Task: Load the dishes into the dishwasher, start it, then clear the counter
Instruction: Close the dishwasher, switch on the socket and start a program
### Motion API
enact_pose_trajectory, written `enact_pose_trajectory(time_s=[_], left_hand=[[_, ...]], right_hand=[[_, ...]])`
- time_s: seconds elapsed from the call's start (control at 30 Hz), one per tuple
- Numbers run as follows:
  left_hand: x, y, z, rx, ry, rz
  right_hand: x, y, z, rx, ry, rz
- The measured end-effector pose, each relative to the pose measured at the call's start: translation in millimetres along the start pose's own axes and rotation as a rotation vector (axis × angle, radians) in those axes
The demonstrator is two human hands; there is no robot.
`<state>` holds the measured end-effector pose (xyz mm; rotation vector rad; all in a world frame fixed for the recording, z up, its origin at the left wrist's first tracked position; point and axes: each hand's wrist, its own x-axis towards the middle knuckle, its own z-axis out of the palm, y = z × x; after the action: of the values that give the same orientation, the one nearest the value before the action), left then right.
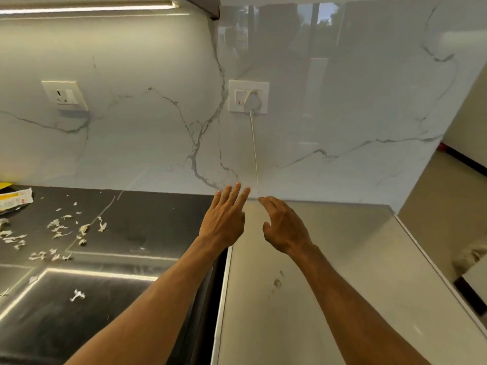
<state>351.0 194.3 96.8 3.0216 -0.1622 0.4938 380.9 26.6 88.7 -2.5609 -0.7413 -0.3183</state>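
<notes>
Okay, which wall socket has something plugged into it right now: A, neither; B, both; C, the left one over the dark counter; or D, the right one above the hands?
D: the right socket holds a white plug with its cord hanging straight down, while the left socket has nothing in it.

Bright under-cabinet strip light [87, 7], glare on glossy backsplash [342, 75], soft, perhaps motion-blurred, bowed edges.

home kitchen, dark counter [147, 222], marble backsplash [158, 133]
</notes>
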Motion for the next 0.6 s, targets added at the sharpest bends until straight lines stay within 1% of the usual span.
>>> enact_pose_trajectory(time_s=[0.13,0.23,0.4,0.6], left_hand=[[-52.2,20.4,2.8,-0.082,0.003,0.05],[-110.5,34.7,8.8,-0.15,-0.052,0.061],[-194.4,63.3,22.0,-0.228,-0.149,0.044],[-264.7,83.5,31.2,-0.292,-0.235,0.001]], right_hand=[[-57.9,-8.9,-1.4,-0.02,-0.014,0.088],[-119.9,-25.9,3.9,-0.035,-0.061,0.133],[-207.4,-42.3,11.2,-0.027,-0.12,0.208],[-276.5,-48.6,11.0,-0.02,-0.176,0.238]])
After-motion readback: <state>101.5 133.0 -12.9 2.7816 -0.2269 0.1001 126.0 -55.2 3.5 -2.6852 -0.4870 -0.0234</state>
